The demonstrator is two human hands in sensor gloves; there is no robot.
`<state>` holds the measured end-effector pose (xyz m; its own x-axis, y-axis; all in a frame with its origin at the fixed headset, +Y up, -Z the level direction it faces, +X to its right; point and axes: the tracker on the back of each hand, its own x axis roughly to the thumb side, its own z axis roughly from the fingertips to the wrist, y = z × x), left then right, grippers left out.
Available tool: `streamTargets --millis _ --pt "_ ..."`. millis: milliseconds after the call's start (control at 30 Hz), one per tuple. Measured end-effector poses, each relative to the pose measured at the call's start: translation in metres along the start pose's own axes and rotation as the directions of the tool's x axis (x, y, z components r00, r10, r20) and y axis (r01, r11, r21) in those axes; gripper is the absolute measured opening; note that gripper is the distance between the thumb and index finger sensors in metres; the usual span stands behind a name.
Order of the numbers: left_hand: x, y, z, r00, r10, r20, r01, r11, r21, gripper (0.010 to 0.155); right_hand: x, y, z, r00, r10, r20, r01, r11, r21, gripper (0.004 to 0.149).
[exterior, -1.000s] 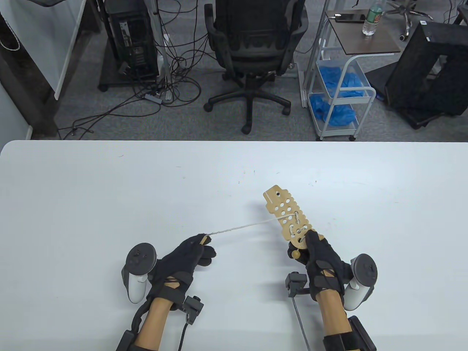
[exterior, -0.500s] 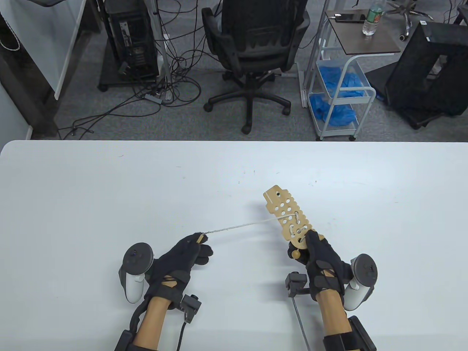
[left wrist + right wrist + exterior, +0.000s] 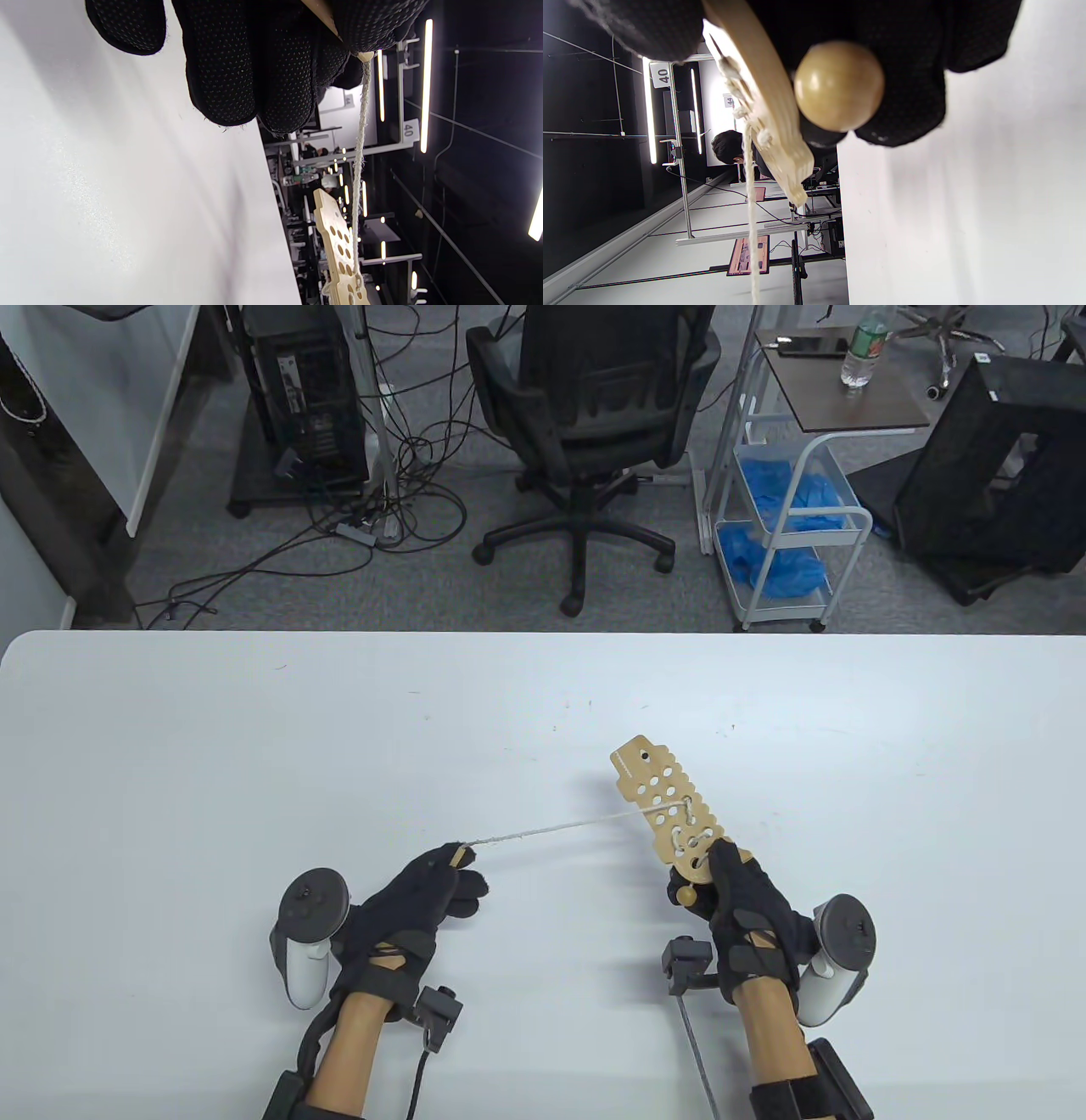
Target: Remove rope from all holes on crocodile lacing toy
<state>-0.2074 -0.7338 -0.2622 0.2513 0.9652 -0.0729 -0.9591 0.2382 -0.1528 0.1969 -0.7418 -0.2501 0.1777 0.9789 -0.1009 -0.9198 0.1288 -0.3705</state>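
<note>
Left hand [image 3: 424, 891] pinching taut rope [image 3: 560, 828] end, right hand [image 3: 747, 908] gripping crocodile toy [image 3: 662, 793] — rope laced.

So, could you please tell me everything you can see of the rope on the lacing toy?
The rope is a thin, off-white twisted cord. It runs taut and nearly straight from the wooden needle tip pinched by the left hand across to the crocodile board, held off the table. There it is still laced through several holes near the end that the right hand grips. The holes toward the board's far end look free. A wooden ball shows by the right hand; its link to the rope is hidden.
</note>
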Motion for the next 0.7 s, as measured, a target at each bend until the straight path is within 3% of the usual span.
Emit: streamTargets --millis 700 --pt "-0.0011 0.0039 -0.0002 1.000 0.010 -0.002 -0.010 1.000 0.009 0.052 0.0013 0.0006 0.0008 1.000 -0.001 0.001 0.001 1.000 -0.001 0.051"
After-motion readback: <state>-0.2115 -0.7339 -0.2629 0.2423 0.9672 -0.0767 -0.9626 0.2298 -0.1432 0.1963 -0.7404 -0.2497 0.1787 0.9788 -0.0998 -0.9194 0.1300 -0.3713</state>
